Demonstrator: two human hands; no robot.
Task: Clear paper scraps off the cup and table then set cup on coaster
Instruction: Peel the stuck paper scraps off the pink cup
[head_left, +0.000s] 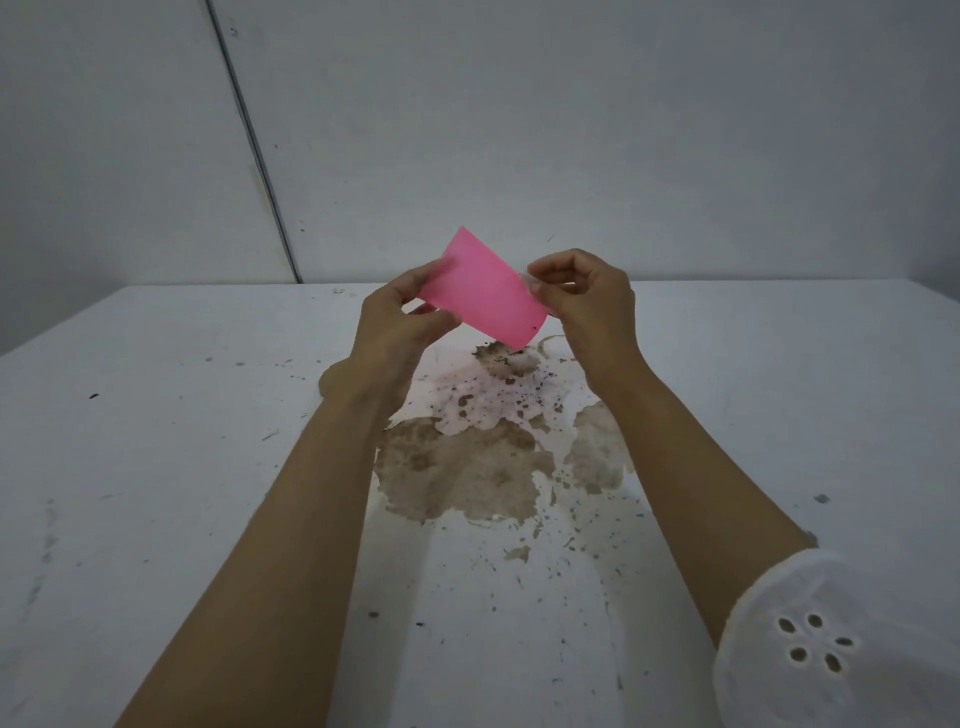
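Pink cup (483, 291) is hanging tilted near the counter's (156, 467) far edge, left grip (400, 327) clasping it, right grip (587, 301) pinching a scrap (530, 280).

Both forearms are bare; a white eyelet-embroidered sleeve (831, 644) covers the right upper arm.

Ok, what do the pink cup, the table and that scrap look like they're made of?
The pink cup: probably plastic, smooth and matte; its wall glows evenly, slightly translucent. The table: hard white painted or laminated top, cannot tell which; brown stains sit on its surface. The scrap pinched by the right hand: thin, pale, looks like paper or film.
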